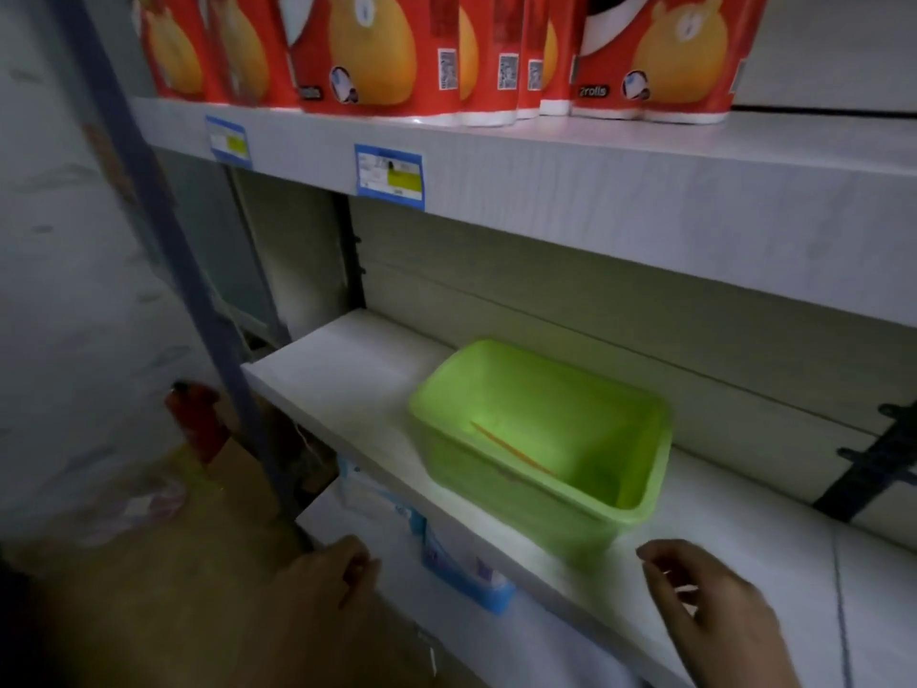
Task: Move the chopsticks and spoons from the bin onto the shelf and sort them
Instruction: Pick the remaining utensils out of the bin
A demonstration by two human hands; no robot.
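A translucent green bin [610, 494] stands on the white middle shelf [347, 369]. Inside it a thin orange chopstick [511, 451] lies slanted along the bottom; no spoons show. My right hand [714, 613] hovers just in front of the bin's near right corner, its fingers loosely curled and holding nothing. My left hand [332, 571] is lower left, below the shelf's front edge. Its fingers are curled round what looks like a thin reddish stick, blurred.
The upper shelf [546, 191] carries red paper-roll packs [377, 47] and blue price tags [389, 170]. A blue upright post [198, 290] runs down the left. A red object [196, 419] and cardboard sit on the floor. Packaged goods [461, 563] lie under the middle shelf.
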